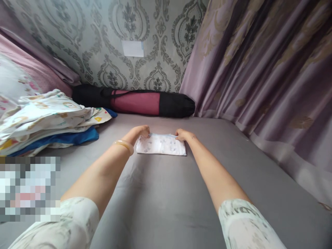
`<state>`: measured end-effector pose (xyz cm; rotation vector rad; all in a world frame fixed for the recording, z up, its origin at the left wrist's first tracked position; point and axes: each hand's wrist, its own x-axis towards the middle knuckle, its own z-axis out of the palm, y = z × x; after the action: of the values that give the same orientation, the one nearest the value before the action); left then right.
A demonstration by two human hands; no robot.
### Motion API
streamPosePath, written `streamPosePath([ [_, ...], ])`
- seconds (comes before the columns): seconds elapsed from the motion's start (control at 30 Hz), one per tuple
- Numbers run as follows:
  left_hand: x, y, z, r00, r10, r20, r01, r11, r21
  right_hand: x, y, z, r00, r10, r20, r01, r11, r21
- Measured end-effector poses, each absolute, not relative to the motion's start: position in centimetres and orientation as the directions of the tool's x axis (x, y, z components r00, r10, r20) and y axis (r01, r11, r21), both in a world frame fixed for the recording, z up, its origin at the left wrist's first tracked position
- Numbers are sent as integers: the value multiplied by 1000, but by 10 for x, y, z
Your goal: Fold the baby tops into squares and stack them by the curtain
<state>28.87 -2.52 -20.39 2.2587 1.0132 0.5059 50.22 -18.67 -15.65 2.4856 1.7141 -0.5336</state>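
Note:
A white patterned cloth (161, 144), folded into a flat rectangle with a pale blue far edge, lies on the grey sheet (160, 193) at the middle. My left hand (143, 131) is closed on its far left corner, with a bangle round the wrist. At the far right corner, my right hand (181, 134) pinches the same cloth. Both arms reach forward, and the cloth's near edge lies flat between them.
Piled printed and blue clothes (52, 119) lie at the left. A long black and maroon bag (136, 102) rests along the patterned wall. Purple curtains (259, 69) hang at the right. A blurred patch (29, 188) covers the lower left.

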Motion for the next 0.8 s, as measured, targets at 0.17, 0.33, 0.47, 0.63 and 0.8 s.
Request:
streamPosePath([
  [0.17, 283, -39, -186, 608, 745, -273, 782, -503, 369, 502, -186, -158, 332, 887, -321, 918, -382, -105],
  [0.33, 279, -63, -181, 550, 810, -203, 832, -512, 213, 495, -200, -167, 323, 930, -174, 935, -342, -93],
  [0.47, 273, -81, -184, 551, 831, -80, 827, -529, 191, 488, -218, -172, 285, 958, -39, 952, -287, -104],
  [0.63, 262, -93, -173, 574, 819, 16, 798, -564, 212, 488, -231, -170, 267, 963, 42, 953, -257, -157],
  [0.8, 251, -97, -146, 605, 795, 42, 752, -587, 300, 497, -241, -159, 254, 963, 93, 940, -223, -259],
])
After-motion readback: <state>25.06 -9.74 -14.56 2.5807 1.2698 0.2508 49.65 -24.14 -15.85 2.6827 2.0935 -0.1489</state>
